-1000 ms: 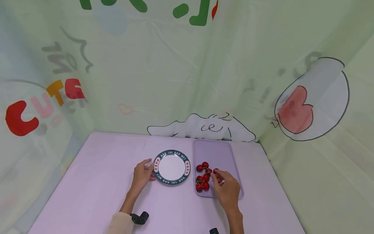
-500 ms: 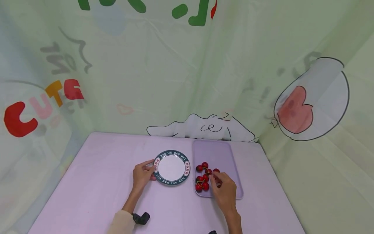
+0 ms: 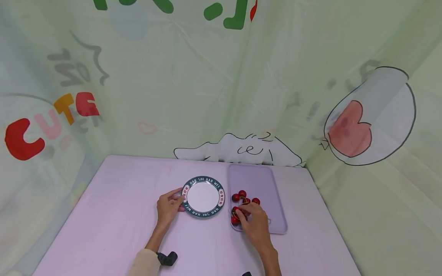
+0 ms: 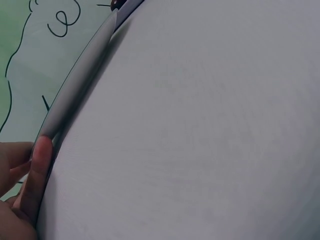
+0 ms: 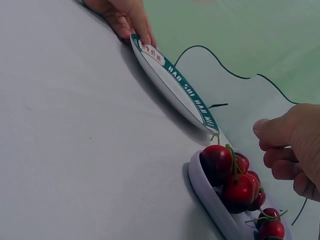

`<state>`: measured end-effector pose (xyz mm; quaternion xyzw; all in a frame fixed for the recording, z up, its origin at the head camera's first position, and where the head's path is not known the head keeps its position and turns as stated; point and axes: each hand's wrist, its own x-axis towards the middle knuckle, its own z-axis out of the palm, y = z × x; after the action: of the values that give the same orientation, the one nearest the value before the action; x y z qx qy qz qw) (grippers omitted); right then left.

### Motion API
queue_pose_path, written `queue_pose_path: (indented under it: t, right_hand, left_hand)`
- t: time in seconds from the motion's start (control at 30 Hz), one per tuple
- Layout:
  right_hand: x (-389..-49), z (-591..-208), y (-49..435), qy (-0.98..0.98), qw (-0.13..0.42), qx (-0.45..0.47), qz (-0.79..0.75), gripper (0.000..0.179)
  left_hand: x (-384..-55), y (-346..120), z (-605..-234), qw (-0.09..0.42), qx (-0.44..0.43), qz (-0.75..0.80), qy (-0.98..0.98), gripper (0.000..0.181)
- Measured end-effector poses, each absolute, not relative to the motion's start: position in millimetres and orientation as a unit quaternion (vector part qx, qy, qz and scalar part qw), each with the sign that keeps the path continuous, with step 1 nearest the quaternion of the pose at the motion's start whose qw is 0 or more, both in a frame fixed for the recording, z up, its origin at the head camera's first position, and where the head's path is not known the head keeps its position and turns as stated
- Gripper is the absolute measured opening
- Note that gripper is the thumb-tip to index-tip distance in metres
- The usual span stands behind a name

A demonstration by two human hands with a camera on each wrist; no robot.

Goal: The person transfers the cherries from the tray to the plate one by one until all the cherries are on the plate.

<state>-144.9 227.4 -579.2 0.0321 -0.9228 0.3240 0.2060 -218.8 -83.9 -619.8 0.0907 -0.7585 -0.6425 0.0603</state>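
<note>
A round plate point(image 3: 203, 197) with a dark green lettered rim lies on the table. My left hand point(image 3: 167, 207) grips its left edge, thumb over the rim and fingers at its side and underneath. In the left wrist view, fingers touch the pale outer side of the plate point(image 4: 82, 75). Red cherries point(image 3: 242, 194) with green stems sit along the left side of a lilac tray point(image 3: 253, 178). Over the near cherries hovers my right hand point(image 3: 256, 226), fingers bent and partly covering them. The right wrist view shows this right hand point(image 5: 295, 145) holding nothing, above the cherries point(image 5: 237, 192).
The lilac tray stands just right of the plate, its low wall point(image 5: 205, 190) close to the plate's edge. Behind the table point(image 3: 114, 214) hangs a pale green printed curtain point(image 3: 155, 84). A black wrist device point(image 3: 167, 258) is at the left forearm.
My right hand has moved left and a little nearer the body, from the right-hand cherry to the near cluster. My left hand has settled more firmly on the plate's edge; the plate stays put.
</note>
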Motion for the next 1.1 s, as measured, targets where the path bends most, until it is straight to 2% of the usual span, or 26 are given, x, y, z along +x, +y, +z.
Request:
queue_pose_path:
  t: [0.23,0.53,1.1]
  right_hand:
    - [-153,-593,225,-0.934,0.157,0.044,0.317,0.021]
    - [-149,-580,219,-0.948,0.089,0.026,0.305,0.025]
    - [-146,-564,211,-0.952,0.088,0.039,0.289,0.012]
  left_hand:
    - [-222,-83,-622,0.059,0.087,-0.632,-0.768,0.038]
    - [-220,-82,-622,0.064,0.079,-0.634,-0.766,0.038]
    - [-218,-84,-625,0.077,0.076,-0.626,-0.772,0.037]
